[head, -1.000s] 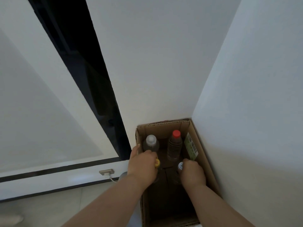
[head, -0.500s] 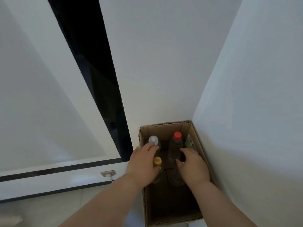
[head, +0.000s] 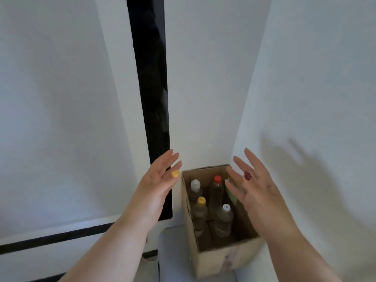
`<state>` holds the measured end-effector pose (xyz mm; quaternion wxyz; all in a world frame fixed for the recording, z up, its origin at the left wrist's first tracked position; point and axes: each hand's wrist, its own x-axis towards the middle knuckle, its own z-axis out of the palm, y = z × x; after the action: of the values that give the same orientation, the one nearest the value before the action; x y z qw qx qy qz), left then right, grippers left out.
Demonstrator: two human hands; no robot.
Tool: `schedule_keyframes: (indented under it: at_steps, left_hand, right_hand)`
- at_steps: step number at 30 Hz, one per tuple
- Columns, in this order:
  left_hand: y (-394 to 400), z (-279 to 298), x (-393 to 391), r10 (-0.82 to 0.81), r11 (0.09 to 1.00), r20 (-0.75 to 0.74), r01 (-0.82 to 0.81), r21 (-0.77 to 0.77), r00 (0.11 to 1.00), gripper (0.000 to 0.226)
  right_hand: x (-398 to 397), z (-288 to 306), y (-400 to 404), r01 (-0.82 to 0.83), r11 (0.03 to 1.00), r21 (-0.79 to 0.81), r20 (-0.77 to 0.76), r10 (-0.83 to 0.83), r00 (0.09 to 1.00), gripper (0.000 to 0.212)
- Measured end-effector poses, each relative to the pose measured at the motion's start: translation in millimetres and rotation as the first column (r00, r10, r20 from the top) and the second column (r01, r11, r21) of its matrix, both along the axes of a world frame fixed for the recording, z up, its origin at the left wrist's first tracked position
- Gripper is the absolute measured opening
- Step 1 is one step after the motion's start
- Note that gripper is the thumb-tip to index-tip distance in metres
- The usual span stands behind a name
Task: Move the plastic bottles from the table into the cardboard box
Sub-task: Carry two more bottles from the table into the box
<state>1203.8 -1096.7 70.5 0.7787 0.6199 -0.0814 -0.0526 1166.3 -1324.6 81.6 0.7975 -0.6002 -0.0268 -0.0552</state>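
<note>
An open cardboard box [head: 211, 259] stands in the wall corner. Inside it several plastic bottles stand upright: a white-capped one [head: 195, 189] at the back left, a red-capped one [head: 216, 192] at the back right, a yellow-capped one [head: 200, 213] at the front left and a second white-capped one [head: 224, 219] at the front right. A green label [head: 231, 195] shows against the right wall of the box. My left hand [head: 157, 185] hovers left of the box and above it, fingers spread, holding nothing. My right hand [head: 253, 192] is raised over the box's right side, also spread and empty.
White walls meet in a corner right behind the box. A dark vertical gap [head: 152, 94] runs down the wall to the left. The box sits on a grey surface [head: 173, 257], with a black stripe [head: 55, 237] along the low wall at left.
Both hands have let go of the bottles and lifted up and apart out of the box. The yellow-capped and front white-capped bottles now stand free inside.
</note>
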Motion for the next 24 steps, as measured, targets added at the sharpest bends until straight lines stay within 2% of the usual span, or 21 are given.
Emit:
schedule_keyframes:
  at_steps: [4, 6, 10, 14, 18, 21, 24]
  left_hand:
    - [23, 32, -58, -0.046, 0.989, 0.081, 0.057, -0.139, 0.996, 0.057]
    - [37, 46, -98, -0.073, 0.983, 0.141, 0.095, -0.155, 0.987, 0.061]
    - [61, 70, -174, -0.078, 0.990, 0.277, 0.106, -0.088, 0.958, 0.093]
    - [83, 91, -260, -0.087, 0.995, 0.399, 0.103, -0.019, 0.913, 0.100]
    - [102, 103, -365, -0.041, 0.982, 0.417, 0.115, -0.152, 0.908, 0.093]
    - [112, 104, -444, 0.001, 0.962, 0.377, 0.102, -0.254, 0.926, 0.081]
    - [124, 105, -511, 0.023, 0.944, 0.318, 0.084, -0.319, 0.948, 0.083]
  right_hand:
    - [-64, 30, 27, -0.034, 0.998, 0.050, 0.110, 0.029, 0.994, 0.096]
    - [-104, 43, 42, -0.063, 0.996, 0.056, 0.151, 0.054, 0.987, 0.094]
    - [-175, 66, 64, -0.075, 0.997, -0.007, 0.218, 0.075, 0.973, 0.089]
    - [-254, 82, 82, -0.094, 0.994, -0.063, 0.291, 0.108, 0.951, 0.090]
    - [-342, 90, 97, -0.194, 0.981, 0.008, 0.311, 0.181, 0.933, 0.093]
    - [-412, 94, 112, -0.253, 0.966, 0.042, 0.319, 0.227, 0.920, 0.091]
    - [-477, 99, 129, -0.297, 0.953, 0.065, 0.311, 0.263, 0.913, 0.091]
